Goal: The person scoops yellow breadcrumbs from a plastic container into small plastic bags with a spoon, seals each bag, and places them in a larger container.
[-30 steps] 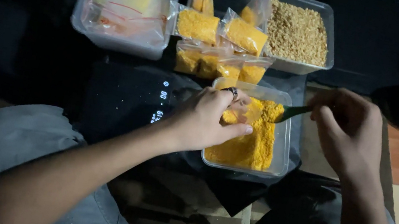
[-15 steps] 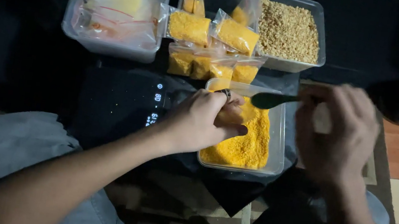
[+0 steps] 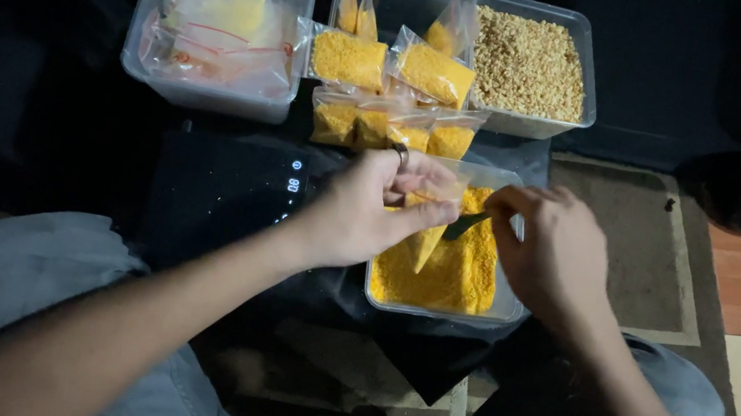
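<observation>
a small clear plastic bag (image 3: 430,220) is pinched at its top edge by the left hand (image 3: 368,210). it hangs point-down, partly filled with yellow crumbs, its tip over the tub. a dark green spoon (image 3: 465,224) is gripped by the right hand (image 3: 551,258), its bowl touching the bag's open side, between the two hands. under both hands sits a clear rectangular tub (image 3: 508,306), upright and lidless, holding a loose heap of the same yellow crumbs.
</observation>
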